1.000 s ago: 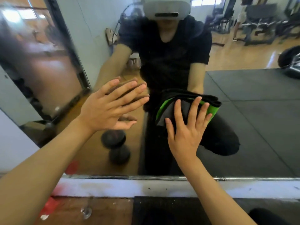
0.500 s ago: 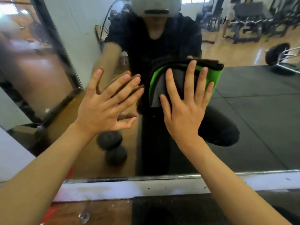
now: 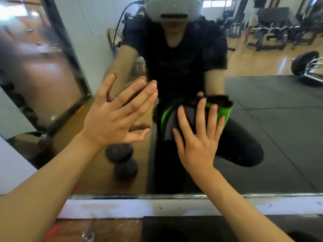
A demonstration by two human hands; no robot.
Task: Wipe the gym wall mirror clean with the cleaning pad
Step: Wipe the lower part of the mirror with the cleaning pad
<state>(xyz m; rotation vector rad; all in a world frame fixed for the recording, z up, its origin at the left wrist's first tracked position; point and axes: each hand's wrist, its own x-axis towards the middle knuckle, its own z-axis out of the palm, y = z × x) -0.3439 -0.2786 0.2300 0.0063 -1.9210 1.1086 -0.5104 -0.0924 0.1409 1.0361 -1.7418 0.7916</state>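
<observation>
Now, left hand (image 3: 113, 121): fingers straight, flat against mirror (image 3: 271, 119).
Right hand (image 3: 197, 137): fingers spread, pressing cleaning pad (image 3: 225, 110) to the glass.

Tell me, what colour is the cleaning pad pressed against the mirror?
Dark grey and black with bright green edging: the cleaning pad, seen in the head view.

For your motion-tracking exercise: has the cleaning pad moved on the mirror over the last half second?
Yes. The cleaning pad under the right hand has slid down the glass, nearer the mirror's bottom frame.
</observation>
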